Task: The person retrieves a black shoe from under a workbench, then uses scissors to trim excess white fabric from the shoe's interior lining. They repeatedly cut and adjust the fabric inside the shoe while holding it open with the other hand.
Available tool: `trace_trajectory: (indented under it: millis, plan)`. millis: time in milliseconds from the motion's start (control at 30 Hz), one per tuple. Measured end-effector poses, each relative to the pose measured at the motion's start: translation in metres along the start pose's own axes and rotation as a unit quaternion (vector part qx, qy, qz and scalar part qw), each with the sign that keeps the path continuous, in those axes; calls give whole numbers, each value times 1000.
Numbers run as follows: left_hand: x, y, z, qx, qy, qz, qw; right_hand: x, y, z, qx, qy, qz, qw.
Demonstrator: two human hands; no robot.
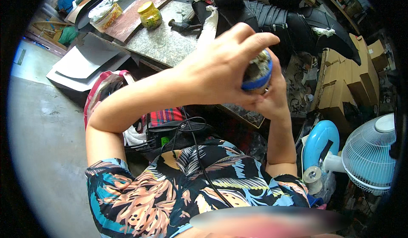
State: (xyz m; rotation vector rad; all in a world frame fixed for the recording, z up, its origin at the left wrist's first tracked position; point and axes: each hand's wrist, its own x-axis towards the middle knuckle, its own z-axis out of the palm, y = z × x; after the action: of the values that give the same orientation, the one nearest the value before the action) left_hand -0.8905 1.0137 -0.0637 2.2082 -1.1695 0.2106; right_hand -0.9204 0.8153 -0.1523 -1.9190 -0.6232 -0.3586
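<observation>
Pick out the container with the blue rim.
The container held between the left hand and right hand: its rim is blue. The jar has a yellow lid; the yellow-sided tub is in neither hand.

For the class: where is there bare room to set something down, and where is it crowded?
The speckled slab shows a bare patch between the yellow-lidded jar, the black tool and the left hand. The grey floor is bare left of the pink-edged bag. Crowded: black goods right of the slab; cartons and a fan farther right.
</observation>
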Motion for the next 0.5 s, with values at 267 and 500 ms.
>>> trace_trajectory:
  millis: [267, 500]
  plan:
    - [12, -107, -7, 222, 324, 145, 908, -18, 96, -17, -8, 160, 179, 971]
    - [-50, -313, -36, 403, 266, -332, 810, -21, 125, -30, -60, 76, 179, 979]
